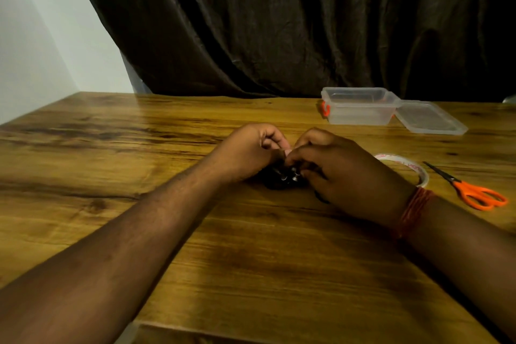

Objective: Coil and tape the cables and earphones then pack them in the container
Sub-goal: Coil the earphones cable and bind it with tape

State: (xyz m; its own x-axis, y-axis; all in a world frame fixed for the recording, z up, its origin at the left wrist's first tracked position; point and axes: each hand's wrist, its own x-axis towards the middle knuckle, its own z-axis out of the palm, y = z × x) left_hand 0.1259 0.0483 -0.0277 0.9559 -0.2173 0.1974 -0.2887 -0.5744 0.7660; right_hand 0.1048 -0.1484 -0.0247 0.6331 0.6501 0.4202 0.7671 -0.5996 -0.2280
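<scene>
A small black coiled cable bundle [280, 180] with shiny metal plugs lies on the wooden table [111, 148] at the middle. My left hand [248, 151] and my right hand [337, 173] meet right over it, fingers curled and pinching at the bundle's top. Most of the bundle is hidden under the hands. Whether a piece of tape is between the fingers cannot be told. A clear plastic container [360, 106] with orange clips stands open at the back right, its lid [430, 117] lying beside it.
A roll of clear tape [405, 166] lies just right of my right hand, partly hidden by my wrist. Orange-handled scissors [472, 190] lie further right. A dark curtain [279, 22] hangs behind the table. The table's near edge runs at the bottom.
</scene>
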